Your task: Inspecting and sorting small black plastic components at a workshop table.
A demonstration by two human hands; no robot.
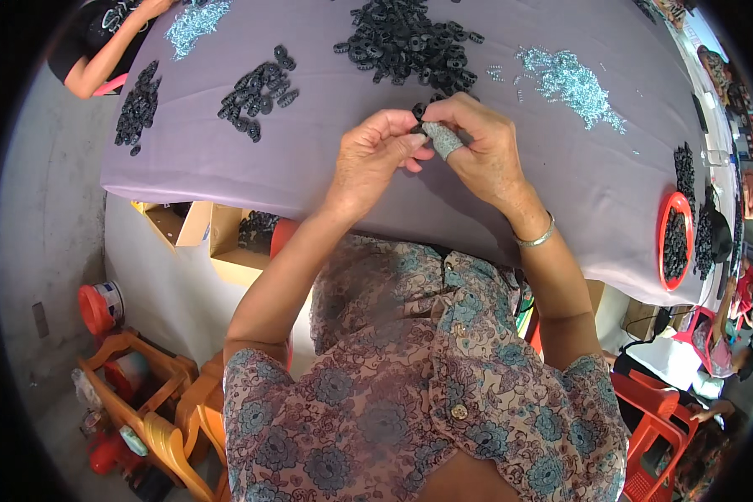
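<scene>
My left hand [376, 157] and my right hand [483, 144] meet over the cloth-covered table, fingertips pinching a small black plastic part [419, 112] between them. Grey tape or cloth wraps my right thumb. What else the fingers may hold is hidden. Just beyond lies a large heap of black plastic parts [408, 47]. To its right are small metal springs [565, 85] in a loose pile. A smaller group of black parts [254, 94] lies to the left, with another group [138, 106] near the left edge.
A red basket [662, 251] of black parts stands at the table's right end. Another person's arm [110, 59] is at the upper left, near more springs [194, 25]. Below the table's edge are cardboard boxes [229, 260], a wooden chair [163, 433] and red plastic chairs [649, 433].
</scene>
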